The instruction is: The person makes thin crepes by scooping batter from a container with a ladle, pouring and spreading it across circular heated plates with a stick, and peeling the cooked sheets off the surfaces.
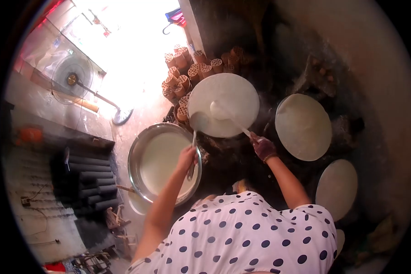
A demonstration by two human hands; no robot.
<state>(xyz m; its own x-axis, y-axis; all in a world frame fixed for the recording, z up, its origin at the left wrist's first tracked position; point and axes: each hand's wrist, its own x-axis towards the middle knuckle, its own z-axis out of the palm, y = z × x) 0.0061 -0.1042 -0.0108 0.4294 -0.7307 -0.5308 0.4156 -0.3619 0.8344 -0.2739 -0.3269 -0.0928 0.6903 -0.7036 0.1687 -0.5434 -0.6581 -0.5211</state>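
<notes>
My left hand (187,159), bare, is closed round the handle of a ladle (199,121), whose bowl hangs at the left edge of a round white pan (242,93). In my right hand (263,148), which wears a dark glove, is the stick of a spreader (220,110). The spreader's pale round end rests on or just over the white surface of the pan. Below my left hand stands a large metal basin (134,155) holding pale liquid (162,160).
More round white pans (303,128) (337,189) stand at the right. Perforated clay cylinders (180,59) are stacked behind the pan. At the left are a standing fan (72,79) and a pile of dark cylinders (93,182).
</notes>
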